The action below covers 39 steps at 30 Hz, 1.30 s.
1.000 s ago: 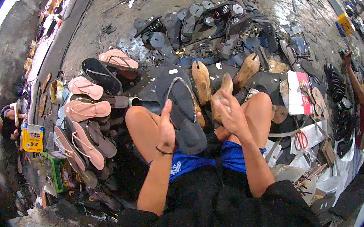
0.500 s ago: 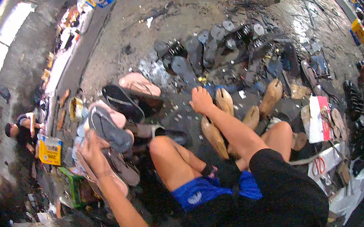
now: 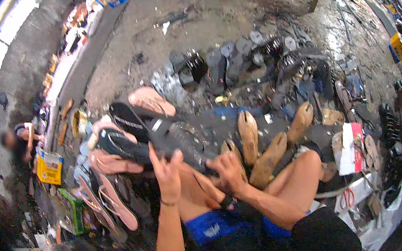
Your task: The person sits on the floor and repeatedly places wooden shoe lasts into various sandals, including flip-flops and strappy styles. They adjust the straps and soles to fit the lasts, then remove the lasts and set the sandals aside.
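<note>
A dark thong sandal (image 3: pixel 183 140), its strap (image 3: pixel 191 135) set with small glittering pieces and a white rectangular label (image 3: pixel 158 126) fixed near its toe end, is held up in front of the body, its outline softened by motion blur. It is slanted, with the labelled end directed to the upper left and the other end toward the lower right, where the curled right hand (image 3: pixel 227 169) is met. The left hand (image 3: pixel 168 179) is seen at its lower left edge, its grip obscured by blur.
</note>
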Motion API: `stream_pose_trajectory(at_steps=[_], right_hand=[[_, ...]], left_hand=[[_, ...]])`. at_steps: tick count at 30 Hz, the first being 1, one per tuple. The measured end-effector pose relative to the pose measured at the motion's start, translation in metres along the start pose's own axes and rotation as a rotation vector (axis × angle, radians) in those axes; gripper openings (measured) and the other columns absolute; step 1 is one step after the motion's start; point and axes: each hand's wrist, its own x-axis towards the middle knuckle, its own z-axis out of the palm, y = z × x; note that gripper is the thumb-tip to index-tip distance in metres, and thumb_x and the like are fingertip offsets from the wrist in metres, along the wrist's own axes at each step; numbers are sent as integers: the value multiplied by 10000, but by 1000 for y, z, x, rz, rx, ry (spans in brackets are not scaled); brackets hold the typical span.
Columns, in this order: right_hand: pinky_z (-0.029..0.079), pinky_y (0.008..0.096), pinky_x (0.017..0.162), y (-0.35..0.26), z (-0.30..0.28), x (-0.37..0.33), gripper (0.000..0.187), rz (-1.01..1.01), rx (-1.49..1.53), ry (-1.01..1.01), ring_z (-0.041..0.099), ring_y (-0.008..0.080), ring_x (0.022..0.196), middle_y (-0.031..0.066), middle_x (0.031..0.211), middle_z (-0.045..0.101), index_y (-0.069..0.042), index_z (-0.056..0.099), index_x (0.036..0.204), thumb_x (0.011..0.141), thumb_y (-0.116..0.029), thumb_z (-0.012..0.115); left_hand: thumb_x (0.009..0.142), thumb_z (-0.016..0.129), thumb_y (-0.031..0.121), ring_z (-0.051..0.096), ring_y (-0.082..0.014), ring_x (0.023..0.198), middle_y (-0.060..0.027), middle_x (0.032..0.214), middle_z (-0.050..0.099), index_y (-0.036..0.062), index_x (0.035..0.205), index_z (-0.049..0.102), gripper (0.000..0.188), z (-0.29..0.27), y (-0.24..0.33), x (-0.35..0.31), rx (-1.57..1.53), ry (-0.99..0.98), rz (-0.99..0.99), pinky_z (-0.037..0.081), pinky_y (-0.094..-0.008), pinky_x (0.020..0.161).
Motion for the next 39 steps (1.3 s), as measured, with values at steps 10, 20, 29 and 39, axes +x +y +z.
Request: stream_pose_trajectory(at_steps=[10, 20, 29, 39], right_hand=[[501, 394, 984, -108, -190, -54, 514, 287, 750, -502, 641, 291, 1103, 147, 1164, 651, 1, 624, 1198, 746, -100, 847], [511, 414, 982, -127, -193, -83, 592, 135, 712, -653, 617, 316, 1155, 110, 1216, 632, -70, 644, 1200, 638, -29, 825], [445, 478, 1046, -94, -153, -76, 409, 60, 678, -380, 593, 326, 1162, 96, 1051, 665, -84, 673, 1077, 717, -174, 845], [364, 542, 1108, 70, -31, -126, 1028, 912, -297, 164, 339, 503, 1358, 316, 1479, 308, 69, 253, 1485, 744, -354, 827]], left_hand=[[702, 858, 44, 700, -301, 1119, -132, 1155, 736, 6, 1192, 689, 519, -39, 66, -167, 310, -828, 118, 533, -417, 1005], [725, 819, 61, 709, -318, 1037, -156, 1084, 724, -12, 1036, 676, 350, -58, 64, -205, 288, -856, 249, 563, -439, 945], [823, 796, 121, 717, -238, 922, -127, 1014, 740, -20, 1005, 683, 256, -48, 55, -208, 322, -481, 88, 565, -356, 854], [867, 641, 23, 686, -309, 1096, -204, 1288, 645, -98, 1361, 499, 528, -22, -32, -182, -669, -531, -778, 563, -400, 948]])
